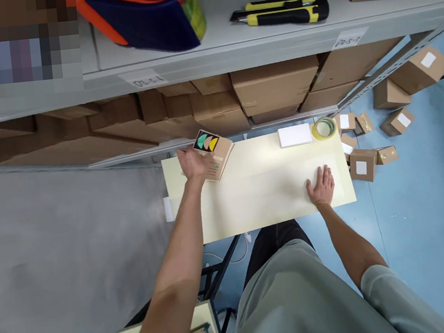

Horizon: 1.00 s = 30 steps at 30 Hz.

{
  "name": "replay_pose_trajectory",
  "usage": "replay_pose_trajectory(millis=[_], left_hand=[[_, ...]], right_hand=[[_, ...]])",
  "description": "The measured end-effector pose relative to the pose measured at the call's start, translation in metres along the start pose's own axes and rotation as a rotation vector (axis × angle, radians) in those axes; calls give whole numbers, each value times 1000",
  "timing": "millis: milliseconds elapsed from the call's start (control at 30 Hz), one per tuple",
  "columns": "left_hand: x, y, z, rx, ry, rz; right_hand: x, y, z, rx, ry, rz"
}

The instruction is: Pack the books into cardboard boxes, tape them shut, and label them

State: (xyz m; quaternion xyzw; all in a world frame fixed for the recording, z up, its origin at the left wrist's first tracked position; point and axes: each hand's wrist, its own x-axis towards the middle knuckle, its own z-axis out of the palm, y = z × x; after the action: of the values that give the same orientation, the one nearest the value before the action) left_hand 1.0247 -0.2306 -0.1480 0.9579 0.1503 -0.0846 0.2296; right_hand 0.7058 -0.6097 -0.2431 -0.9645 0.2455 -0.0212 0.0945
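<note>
My left hand (191, 164) grips a small brown booklet-like box (213, 153) with coloured shapes on its cover, at the far left corner of a pale yellow table (260, 194). My right hand (321, 184) lies flat on the table near its right side, fingers stretched out, holding nothing. A white pad of labels (294, 135) and a roll of yellowish tape (323, 128) sit at the table's far edge, beyond my right hand.
A grey shelf rack (204, 58) stands behind the table with cardboard boxes (275, 85) below and utility knives (281, 13) and an orange object (140, 12) on top. Several small labelled parcels (363, 164) lie on the blue floor at right.
</note>
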Motion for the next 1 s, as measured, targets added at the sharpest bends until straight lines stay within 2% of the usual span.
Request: replay_pose_trajectory(millis=[133, 200, 267, 333, 367, 467, 533, 633, 733, 833, 1000], left_hand=[[-25, 62, 3, 17, -102, 202], [-48, 79, 1, -17, -120, 259], [-75, 88, -1, -147, -88, 251], [-105, 91, 2, -388, -97, 200], [-121, 93, 6, -527, -142, 153], [-172, 100, 24, -855, -417, -86], [-204, 107, 41, -962, -594, -276], [-240, 116, 64, -993, -722, -463], [-258, 123, 82, -984, -740, -556], [-264, 133, 96, -982, -713, -594], [-270, 150, 107, -1007, -653, -566]], right_hand=[[2, -4, -3, 24, -33, 26], [3, -4, -4, 41, -51, 37], [4, -5, -5, 60, -70, 50], [5, -5, -6, 74, -94, 64], [6, -6, -6, 76, -108, 70], [8, -8, -9, 62, -152, 80], [9, -9, -10, 47, -177, 84], [10, -8, -8, 31, -219, 87], [9, -3, -3, 28, -275, 83], [8, 1, 3, 41, -298, 61], [7, 0, 6, 74, -227, 28]])
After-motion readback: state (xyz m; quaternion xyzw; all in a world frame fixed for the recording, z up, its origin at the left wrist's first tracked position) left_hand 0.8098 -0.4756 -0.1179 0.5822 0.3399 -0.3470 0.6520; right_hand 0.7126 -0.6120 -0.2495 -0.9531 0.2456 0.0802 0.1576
